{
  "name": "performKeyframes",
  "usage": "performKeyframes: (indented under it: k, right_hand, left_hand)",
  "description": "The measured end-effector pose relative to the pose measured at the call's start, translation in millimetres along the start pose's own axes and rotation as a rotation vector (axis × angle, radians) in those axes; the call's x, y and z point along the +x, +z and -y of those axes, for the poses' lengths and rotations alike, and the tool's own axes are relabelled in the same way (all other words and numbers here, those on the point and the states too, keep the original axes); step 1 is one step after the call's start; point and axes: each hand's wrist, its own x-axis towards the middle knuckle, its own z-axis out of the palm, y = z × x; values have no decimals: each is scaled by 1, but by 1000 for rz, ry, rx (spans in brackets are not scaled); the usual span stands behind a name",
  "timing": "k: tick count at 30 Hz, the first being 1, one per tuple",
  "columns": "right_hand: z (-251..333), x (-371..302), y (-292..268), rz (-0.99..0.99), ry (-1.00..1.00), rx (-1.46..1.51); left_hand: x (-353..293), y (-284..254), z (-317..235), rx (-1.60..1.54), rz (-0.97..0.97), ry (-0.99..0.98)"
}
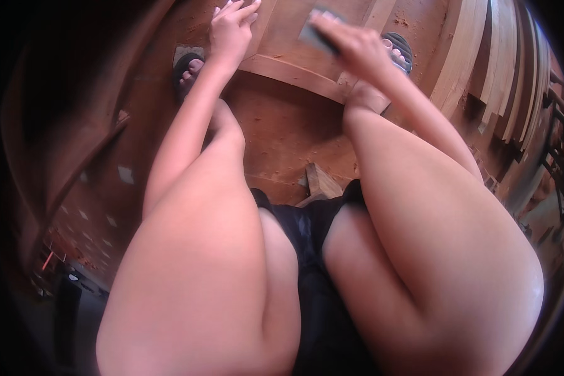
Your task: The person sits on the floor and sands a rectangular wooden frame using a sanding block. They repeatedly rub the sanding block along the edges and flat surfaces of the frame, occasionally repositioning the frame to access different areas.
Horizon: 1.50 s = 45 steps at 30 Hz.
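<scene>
My right hand (357, 49) grips a flat grey-green pad with a dark edge, which looks like a sanding block (319, 32); both are smeared by motion. Under it lies a framed wooden panel (288, 28), its near edge a lighter rail, between my sandalled feet. At the panel's left side my left hand (232, 30) hovers with its fingers loosely stretched and nothing visible in them. The panel's far part runs out of the picture at the top.
Long wooden boards (482, 56) lie side by side at the right. A small wood offcut (321, 182) sits on the brown floor near my seat. Shavings (402, 22) are scattered about. Along the left rises a dark, blurred wooden piece (62, 169).
</scene>
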Motion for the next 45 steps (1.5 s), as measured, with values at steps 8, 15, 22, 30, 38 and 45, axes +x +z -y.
performKeyframes:
  k: [8,15,22,30,38,45]
  right_hand:
    - [18,18,-59,146,-202,165]
    - [-70,63,-82,-217,74,-88]
    - [-32,11,-11,10,68,-434]
    - [47,-10,-63,295,21,84]
    - [-42,34,-91,-36,17,21]
    - [-35,37,-78,396,148,-391]
  left_hand:
    - [-3,-7,-6,28,3,-19]
    - [5,3,-9,-20,-10,23]
    - [-1,-1,-6,2,-20,36]
    - [6,-7,-11,259,14,176]
    - [11,-12,-20,355,28,223]
    - [7,-18,-29,328,33,220]
